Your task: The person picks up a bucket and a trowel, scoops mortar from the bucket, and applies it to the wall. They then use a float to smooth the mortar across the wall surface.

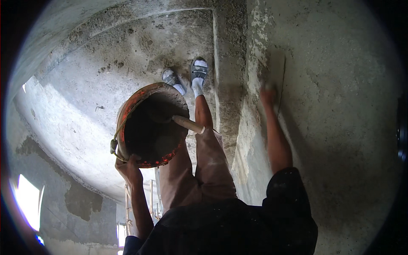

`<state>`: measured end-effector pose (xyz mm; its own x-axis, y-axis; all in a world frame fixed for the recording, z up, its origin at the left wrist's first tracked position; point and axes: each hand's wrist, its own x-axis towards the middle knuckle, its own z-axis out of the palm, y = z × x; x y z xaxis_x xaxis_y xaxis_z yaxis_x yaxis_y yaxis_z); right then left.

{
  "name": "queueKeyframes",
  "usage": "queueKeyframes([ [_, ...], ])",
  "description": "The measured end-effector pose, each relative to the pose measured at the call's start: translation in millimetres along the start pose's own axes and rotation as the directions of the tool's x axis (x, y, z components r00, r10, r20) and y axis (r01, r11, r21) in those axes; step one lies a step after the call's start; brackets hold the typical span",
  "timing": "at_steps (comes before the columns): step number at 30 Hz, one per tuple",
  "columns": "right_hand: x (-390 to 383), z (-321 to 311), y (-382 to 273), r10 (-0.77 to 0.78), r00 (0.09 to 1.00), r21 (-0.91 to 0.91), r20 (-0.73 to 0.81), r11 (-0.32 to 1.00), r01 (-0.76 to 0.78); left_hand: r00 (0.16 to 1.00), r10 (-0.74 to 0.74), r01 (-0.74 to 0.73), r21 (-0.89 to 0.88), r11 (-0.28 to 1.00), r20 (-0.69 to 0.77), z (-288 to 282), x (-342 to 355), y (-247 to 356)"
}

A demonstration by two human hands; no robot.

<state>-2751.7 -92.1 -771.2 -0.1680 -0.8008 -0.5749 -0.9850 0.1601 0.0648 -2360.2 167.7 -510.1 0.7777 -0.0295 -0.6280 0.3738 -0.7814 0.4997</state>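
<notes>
Close to me, the left hand is clamped on the rim of a bucket held in front of the person's trousers, a wooden handle poking out of it; by the grey wall, the right hand is blurred, so I cannot tell whether it grips anything; farther down, sandals rest on the stained floor

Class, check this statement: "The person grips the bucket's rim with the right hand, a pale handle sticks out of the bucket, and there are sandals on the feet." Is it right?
Not quite: the head view shows the left hand gripping the rim of the bucket. A pale handle does stick out, and sandals are on the feet.
</notes>
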Motion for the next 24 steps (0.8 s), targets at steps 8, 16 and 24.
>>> queueKeyframes([
  [8, 40, -220, -174, -0.075, 0.965, 0.384, -0.252, 0.907, 0.171, 0.998, -0.068, 0.069, 0.016, 0.998, -0.010, 1, -6, 5],
  [16, -97, -169, -38, 0.045, 0.929, 0.174, -0.367, 0.985, 0.021, 0.997, -0.071, 0.070, -0.086, 0.994, -0.005, 4, -6, 1],
  [24, -32, -253, -170, 0.038, 0.989, 0.219, -0.142, 0.976, -0.006, 0.998, -0.061, 0.059, -0.061, 0.996, -0.035, -4, -3, -21],
])
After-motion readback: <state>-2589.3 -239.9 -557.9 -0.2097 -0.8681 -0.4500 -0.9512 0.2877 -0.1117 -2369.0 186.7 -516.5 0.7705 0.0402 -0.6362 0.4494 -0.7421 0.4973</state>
